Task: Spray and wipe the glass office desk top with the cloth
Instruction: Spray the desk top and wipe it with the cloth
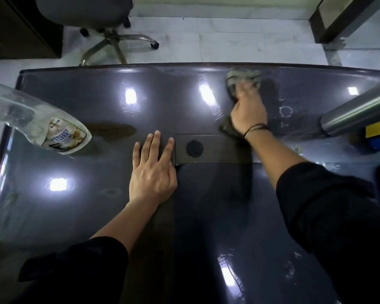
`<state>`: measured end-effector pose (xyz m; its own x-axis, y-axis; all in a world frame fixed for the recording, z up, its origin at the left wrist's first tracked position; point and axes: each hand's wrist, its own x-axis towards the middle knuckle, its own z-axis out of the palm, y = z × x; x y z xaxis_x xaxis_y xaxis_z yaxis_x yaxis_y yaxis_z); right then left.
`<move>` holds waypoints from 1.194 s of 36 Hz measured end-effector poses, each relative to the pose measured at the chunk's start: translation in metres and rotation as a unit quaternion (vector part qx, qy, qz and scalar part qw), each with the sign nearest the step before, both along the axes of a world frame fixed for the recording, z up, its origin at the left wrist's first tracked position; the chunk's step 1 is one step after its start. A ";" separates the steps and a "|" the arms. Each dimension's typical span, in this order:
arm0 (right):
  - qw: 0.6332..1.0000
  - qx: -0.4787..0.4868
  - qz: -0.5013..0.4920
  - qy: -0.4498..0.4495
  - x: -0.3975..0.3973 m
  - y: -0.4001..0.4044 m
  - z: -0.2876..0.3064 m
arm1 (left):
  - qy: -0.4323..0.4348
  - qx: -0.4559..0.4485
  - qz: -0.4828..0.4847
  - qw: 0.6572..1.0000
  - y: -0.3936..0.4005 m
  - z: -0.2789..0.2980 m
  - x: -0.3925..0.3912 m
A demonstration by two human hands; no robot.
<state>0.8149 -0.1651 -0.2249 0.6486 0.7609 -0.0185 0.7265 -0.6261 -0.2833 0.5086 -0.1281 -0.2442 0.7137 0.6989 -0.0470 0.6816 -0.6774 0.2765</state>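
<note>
We see the right hand reaching to the far right part of the glass desk top, where it presses down on the cloth. The cloth lies under the palm and fingers, with one bunched grey end showing beyond the fingertips close to the far edge of the desk, and a darker corner sticking out on the near side by the wrist, which wears a thin dark band. The fingers there are blurred, so we cannot tell whether they are curled into the cloth or lie flat on it. The left hand rests flat on the glass near the middle of the desk, its fingers straight and slightly spread, holding nothing; it is well apart from the cloth, to the near left of it. Just right of those fingertips sits a dark rectangular plate with a round cable hole. At the left edge of the desk we see a clear spray bottle with a printed label, apart from both hands. A metal tube slants in from the right, and beyond the far edge an office chair stands on the pale tiled floor. Bright ceiling lights reflect in the dark glass, and faint smears show on its near right part.
</note>
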 end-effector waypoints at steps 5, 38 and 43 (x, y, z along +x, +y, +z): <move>0.999 0.009 -0.037 0.011 -0.020 0.061 0.006 | -0.007 -0.001 -0.002 1.000 0.000 -0.001 0.000; 0.993 0.040 0.095 0.060 -0.127 -0.113 -0.009 | -0.327 0.090 0.267 0.902 0.060 0.079 -0.118; 0.996 0.049 0.040 0.066 -0.162 -0.064 -0.004 | -0.395 0.067 0.321 0.858 0.106 0.125 -0.124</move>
<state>0.6530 -0.2293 -0.2293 0.5830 0.8122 -0.0229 0.7252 -0.5328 -0.4360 0.3844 -0.0223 -0.1196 -0.0485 0.9216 0.3850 0.5623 -0.2934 0.7731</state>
